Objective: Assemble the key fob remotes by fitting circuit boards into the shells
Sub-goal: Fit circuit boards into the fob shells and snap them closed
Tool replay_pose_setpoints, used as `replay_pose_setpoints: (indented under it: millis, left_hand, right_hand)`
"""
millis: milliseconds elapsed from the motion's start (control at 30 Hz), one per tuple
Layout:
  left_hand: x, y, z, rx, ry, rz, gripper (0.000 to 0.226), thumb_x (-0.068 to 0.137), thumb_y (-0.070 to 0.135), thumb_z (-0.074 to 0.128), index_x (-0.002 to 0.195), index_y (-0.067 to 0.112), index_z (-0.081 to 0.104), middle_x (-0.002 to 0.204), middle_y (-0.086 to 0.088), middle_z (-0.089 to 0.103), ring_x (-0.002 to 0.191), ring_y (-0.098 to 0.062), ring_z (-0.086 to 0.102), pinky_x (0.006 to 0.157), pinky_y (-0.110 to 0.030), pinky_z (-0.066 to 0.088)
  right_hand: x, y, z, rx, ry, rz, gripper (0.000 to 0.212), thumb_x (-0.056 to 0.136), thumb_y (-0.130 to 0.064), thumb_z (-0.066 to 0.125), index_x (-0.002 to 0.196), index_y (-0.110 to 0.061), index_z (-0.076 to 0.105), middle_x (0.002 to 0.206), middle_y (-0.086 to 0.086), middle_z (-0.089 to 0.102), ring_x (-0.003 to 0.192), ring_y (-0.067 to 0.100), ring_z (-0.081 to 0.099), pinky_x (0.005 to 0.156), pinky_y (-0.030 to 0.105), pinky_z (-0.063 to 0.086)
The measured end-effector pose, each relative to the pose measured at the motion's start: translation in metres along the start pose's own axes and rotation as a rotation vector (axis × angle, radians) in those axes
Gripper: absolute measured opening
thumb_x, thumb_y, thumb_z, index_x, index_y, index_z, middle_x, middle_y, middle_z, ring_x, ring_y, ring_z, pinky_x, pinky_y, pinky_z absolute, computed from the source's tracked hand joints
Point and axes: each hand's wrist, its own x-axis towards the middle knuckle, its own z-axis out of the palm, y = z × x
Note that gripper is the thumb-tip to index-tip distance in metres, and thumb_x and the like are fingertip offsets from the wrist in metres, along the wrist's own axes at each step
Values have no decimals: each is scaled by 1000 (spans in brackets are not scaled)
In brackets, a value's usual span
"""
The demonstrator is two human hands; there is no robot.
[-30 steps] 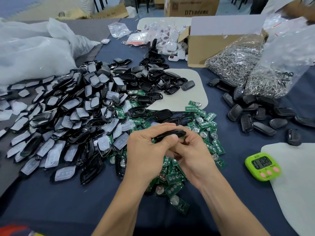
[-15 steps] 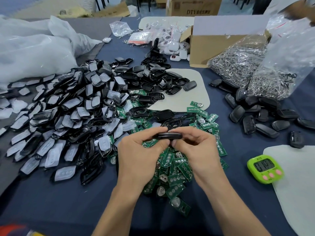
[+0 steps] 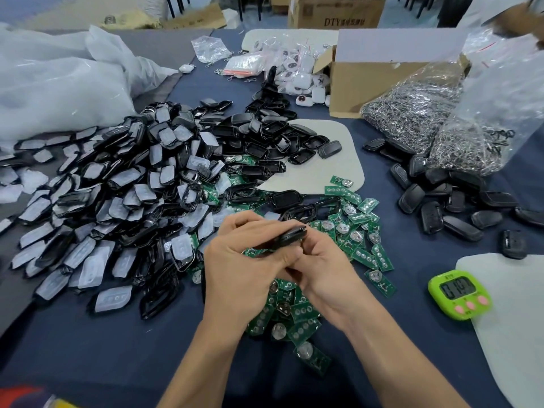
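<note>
Lettering "DTY" is legible on the brown carton [image 3: 338,10] at the far edge; the characters after it are too small to read. Green timer [image 3: 459,294] lies on the right of the worktop [image 3: 88,348] with dark digits on a grey display that are not readable with certainty, and three pink buttons below. Key fob [image 3: 290,235] is black and glossy, seen nearly edge-on, its right end tilted upward, held above the heap of circuit boards [image 3: 362,231]. Left hand [image 3: 235,272] has its fingers curled round the fob's left end; right hand [image 3: 326,275] pinches the right end between thumb and fingers, so both hands are grasping the same piece. The boards are green, several with round silver coin-cell holders. Left of the hands is a large pile of black shell halves [image 3: 123,201] fitted with translucent white button pads. Behind it lie open black shells [image 3: 265,136], some on a pale mat [image 3: 338,160]. Closed black fobs [image 3: 441,207] sit in a loose group to the right, near clear bags of metal rings [image 3: 412,113]. An open cardboard box [image 3: 368,81] stands behind the bags, with white remotes [image 3: 300,75] in small bags just beside it.
</note>
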Motion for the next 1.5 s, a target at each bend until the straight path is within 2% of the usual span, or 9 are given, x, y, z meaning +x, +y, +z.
replay_pose_setpoints:
  millis: [167,333,500,667,833,1067,1233,1367,1500]
  left_hand:
    - [8,-1,-1,256,5,-138,62,64,35,95,103,74,67,115,28,66,115,8,58,95,-12,44]
    - [11,-20,-12,293,16,-356,41,81,38,85,112,62,71,130,23,68,121,8,58,111,-32,48]
    - [17,-34,-14,310,160,-430,24,91,37,77,113,48,76,128,12,72,55,17,55,53,0,42]
    - [49,-37,-11,533,60,-313,43,100,25,66,139,43,64,143,11,55,104,1,55,102,-25,47]
    - [92,-49,-6,783,-87,-245,53,105,17,57,156,27,47,162,4,44,154,-19,30,127,-43,26]
    - [115,-65,-10,769,65,-280,47,93,20,78,137,33,68,125,-5,67,114,-27,62,105,-44,50]
    - [114,-61,-15,643,196,-242,38,93,15,75,128,31,74,89,23,67,80,-5,66,81,-29,54]
    - [97,-52,-15,57,278,-429,25,96,8,71,90,33,77,75,12,78,57,-10,72,54,-24,57]
    - [73,-44,-13,-204,263,-580,14,101,8,66,96,16,76,82,-7,80,44,-18,62,41,-23,48]
  right_hand:
    - [6,-12,-23,-215,79,98,24,96,13,55,110,0,70,97,16,74,75,17,68,66,24,56]
    - [5,-63,-83,475,131,-70,31,99,-15,58,128,-15,70,131,10,70,95,15,72,83,29,60]
    - [33,-69,-93,-629,423,11,38,89,2,68,111,-27,76,107,3,80,82,13,74,73,26,57]
    - [54,-45,-79,-1483,285,160,40,92,-11,59,126,-31,65,109,0,72,92,23,68,78,32,55]
    - [57,-29,-66,-1684,263,141,35,90,-6,62,122,-18,66,106,8,67,82,25,58,65,34,49]
    - [38,-33,-72,-1512,439,34,12,90,-17,72,89,-28,72,69,-16,62,60,8,53,59,26,40]
    - [30,-37,-69,-1363,412,99,33,89,-14,77,114,-36,76,83,-17,65,67,4,59,65,17,45]
    - [28,-45,-68,-1548,489,186,21,89,-14,71,99,-31,77,85,3,74,79,27,67,71,27,51]
    - [27,-51,-63,-1653,556,263,17,85,-9,67,86,-24,76,71,4,62,73,31,62,63,30,46]
